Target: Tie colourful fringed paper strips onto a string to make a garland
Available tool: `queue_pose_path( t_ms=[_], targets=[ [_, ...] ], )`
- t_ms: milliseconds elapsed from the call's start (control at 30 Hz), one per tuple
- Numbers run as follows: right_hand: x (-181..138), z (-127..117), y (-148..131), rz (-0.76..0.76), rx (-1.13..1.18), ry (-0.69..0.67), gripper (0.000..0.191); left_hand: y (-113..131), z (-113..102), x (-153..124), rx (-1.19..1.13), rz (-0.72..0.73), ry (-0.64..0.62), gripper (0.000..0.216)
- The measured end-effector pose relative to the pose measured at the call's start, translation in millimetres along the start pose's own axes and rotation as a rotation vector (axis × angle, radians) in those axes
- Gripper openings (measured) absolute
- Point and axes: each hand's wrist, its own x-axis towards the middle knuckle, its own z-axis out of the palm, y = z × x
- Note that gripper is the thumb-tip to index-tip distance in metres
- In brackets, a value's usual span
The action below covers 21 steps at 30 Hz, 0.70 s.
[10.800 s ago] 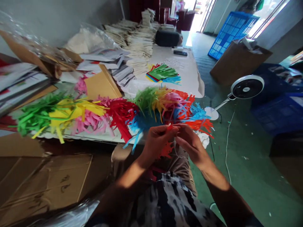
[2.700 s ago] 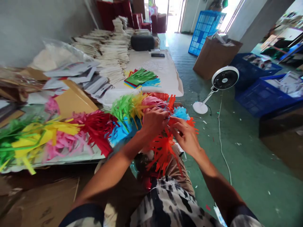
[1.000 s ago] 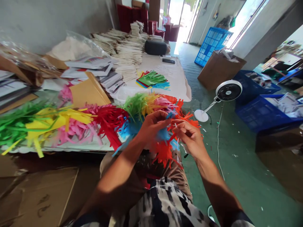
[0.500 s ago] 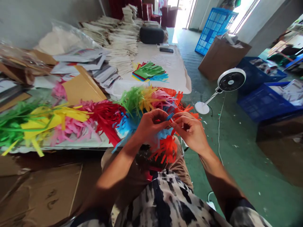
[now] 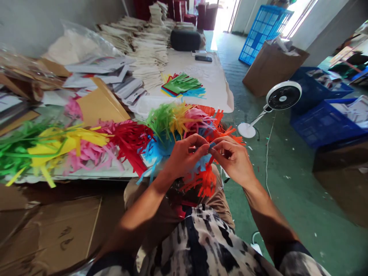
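Between the fingertips of both hands is a small blue paper strip (image 5: 212, 146). My left hand (image 5: 188, 155) pinches it from the left, with thumb and forefinger pressed together. From the right, my right hand (image 5: 232, 156) pinches the same strip, its other fingers curled. Just beneath and behind the hands lie fringed paper tassels: orange (image 5: 205, 182), light blue (image 5: 158, 149), light green (image 5: 162, 119) and pink (image 5: 198, 119). Part of the orange tassel hangs over my lap. Exactly how the strip joins the tassels is hidden by my fingers.
Red (image 5: 130, 140), yellow (image 5: 66, 142) and green tassels (image 5: 17, 149) cover the table's left side. Flat fringed sheets (image 5: 184, 84) lie farther back, near stacked pale bundles (image 5: 149, 57) and a phone (image 5: 203, 58). A fan (image 5: 283, 96) stands on the floor at right, before blue crates (image 5: 327, 122).
My hands have drawn closer together around the blue strip, and the left fingertips have shifted slightly right. The whole view has shifted slightly. The tassels stay in place on the table.
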Motion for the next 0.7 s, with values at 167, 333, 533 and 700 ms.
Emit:
queue_pose_path(
  t_ms=[167, 333, 533, 700],
  targets=[
    [-2, -3, -1, -0.012, 0.015, 0.007, 0.012, -4, 6, 1, -0.064, -0.018, 0.041, 0.034],
    [-3, -4, -1, -0.009, 0.015, 0.011, 0.014, -3, 9, 2, -0.033, 0.001, 0.048, 0.019],
    [-4, -2, -3, 0.016, 0.002, 0.009, 0.016, -2, 17, -1, 0.225, 0.100, 0.152, 0.013],
    [-9, 1, -2, 0.184, 0.109, -0.040, 0.019, -5, 22, -5, 0.502, 0.211, 0.206, 0.017]
  ],
)
